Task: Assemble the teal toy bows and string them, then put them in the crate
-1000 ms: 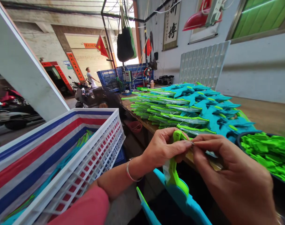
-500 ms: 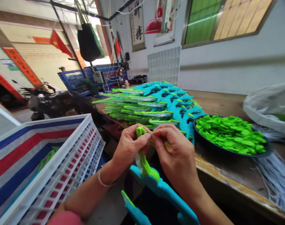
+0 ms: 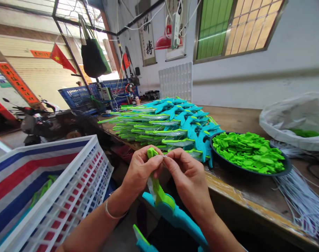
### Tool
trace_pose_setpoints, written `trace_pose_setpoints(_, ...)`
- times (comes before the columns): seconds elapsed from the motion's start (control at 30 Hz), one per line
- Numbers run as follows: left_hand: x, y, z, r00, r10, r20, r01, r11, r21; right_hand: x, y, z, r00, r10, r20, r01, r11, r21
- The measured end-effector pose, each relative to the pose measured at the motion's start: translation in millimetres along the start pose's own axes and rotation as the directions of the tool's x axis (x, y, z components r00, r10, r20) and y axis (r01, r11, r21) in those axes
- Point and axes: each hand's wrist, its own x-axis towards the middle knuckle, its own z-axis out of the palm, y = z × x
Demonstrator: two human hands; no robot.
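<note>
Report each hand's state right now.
Left hand: closed, holding a lime-green and turquoise plastic piece.
Right hand: pinched closed; anything held is too small to tell.

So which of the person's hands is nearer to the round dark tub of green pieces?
The right hand. It is to the left of the round dark tub, apart from it; the left hand is farther left, holding the green-and-blue plastic piece.

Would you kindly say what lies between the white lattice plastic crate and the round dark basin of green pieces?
In the head view, the left hand and right hand are between them, the left gripping a green and turquoise plastic piece.
</note>
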Motion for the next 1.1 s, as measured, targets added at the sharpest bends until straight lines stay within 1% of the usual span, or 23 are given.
trace_pose_setpoints(0.07, -0.1, -0.4, 0.2, 1.000, 0.006, 0.002, -0.006, 1.000, -0.006, -0.5, -0.3, -0.2, 0.999, -0.034, -0.004, 0.034, 0.999, -0.007)
trace_pose_setpoints(0.1, -0.2, -0.6, 0.1, 1.000, 0.010, 0.006, -0.010, 1.000, -0.010, -0.4, -0.5, -0.8, 0.999, -0.037, 0.014, 0.037, 0.999, -0.009)
trace_pose_setpoints(0.2, 0.1, -0.8, -0.8, 0.999, 0.022, 0.028, -0.021, 1.000, -0.020, 2.1, 0.3, -3.0, 0.995, 0.008, 0.100, -0.011, 1.000, 0.026)
trace_pose_setpoints(0.23, 0.5, -0.7, -1.2, 0.999, 0.022, 0.034, -0.021, 1.000, -0.022, 3.3, 1.6, -3.4, 0.994, 0.021, 0.107, -0.026, 0.999, 0.038)
trace_pose_setpoints(0.27, 1.2, -0.5, -1.6, 0.999, 0.017, 0.038, -0.016, 1.000, -0.024, 4.4, 3.6, -3.4, 0.996, 0.024, 0.090, -0.029, 0.999, 0.045)
trace_pose_setpoints(0.33, 2.8, -0.1, -2.3, 0.999, -0.002, 0.043, 0.004, 0.999, -0.035, 6.0, 9.7, -2.3, 1.000, -0.007, -0.001, 0.007, 1.000, 0.029)
trace_pose_setpoints(0.4, 4.3, 0.2, -3.1, 0.998, -0.026, 0.050, 0.028, 0.998, -0.048, 6.3, 17.1, -0.6, 0.988, -0.117, -0.097, 0.111, 0.992, -0.066)
trace_pose_setpoints(0.43, 4.9, 0.2, -3.5, 0.998, -0.038, 0.055, 0.042, 0.997, -0.057, 6.0, 20.7, 0.3, 0.971, -0.208, -0.122, 0.190, 0.971, -0.145)
trace_pose_setpoints(0.47, 5.3, 0.1, -4.0, 0.997, -0.051, 0.059, 0.055, 0.996, -0.067, 5.5, 23.8, 1.0, 0.943, -0.310, -0.125, 0.275, 0.932, -0.237)
trace_pose_setpoints(0.53, 5.7, -0.4, -5.0, 0.995, -0.076, 0.061, 0.081, 0.993, -0.087, 3.9, 28.3, 2.2, 0.864, -0.497, -0.077, 0.426, 0.804, -0.416)
trace_pose_setpoints(0.6, 5.5, -1.0, -6.0, 0.994, -0.088, 0.060, 0.093, 0.990, -0.101, 2.2, 30.2, 3.2, 0.799, -0.601, -0.020, 0.501, 0.683, -0.532)
trace_pose_setpoints(0.63, 5.3, -1.4, -6.5, 0.994, -0.089, 0.061, 0.095, 0.990, -0.104, 1.4, 30.4, 3.7, 0.783, -0.622, -0.005, 0.512, 0.649, -0.562)
trace_pose_setpoints(0.7, 5.0, -1.7, -7.2, 0.994, -0.087, 0.068, 0.094, 0.990, -0.108, 0.4, 29.5, 4.5, 0.780, -0.626, 0.001, 0.514, 0.640, -0.571)
trace_pose_setpoints(0.8, 4.6, -1.3, -7.7, 0.994, -0.078, 0.081, 0.087, 0.990, -0.110, 0.5, 26.4, 4.4, 0.798, -0.603, -0.001, 0.508, 0.673, -0.538)
trace_pose_setpoints(0.9, 4.6, -0.3, -7.7, 0.994, -0.068, 0.083, 0.076, 0.992, -0.100, 1.6, 23.8, 3.9, 0.808, -0.589, 0.013, 0.504, 0.680, -0.533)
trace_pose_setpoints(1.1, 4.9, 0.3, -5.6, 0.995, -0.087, 0.057, 0.091, 0.993, -0.081, 2.4, 24.3, 5.5, 0.821, -0.571, -0.007, 0.452, 0.656, -0.604)
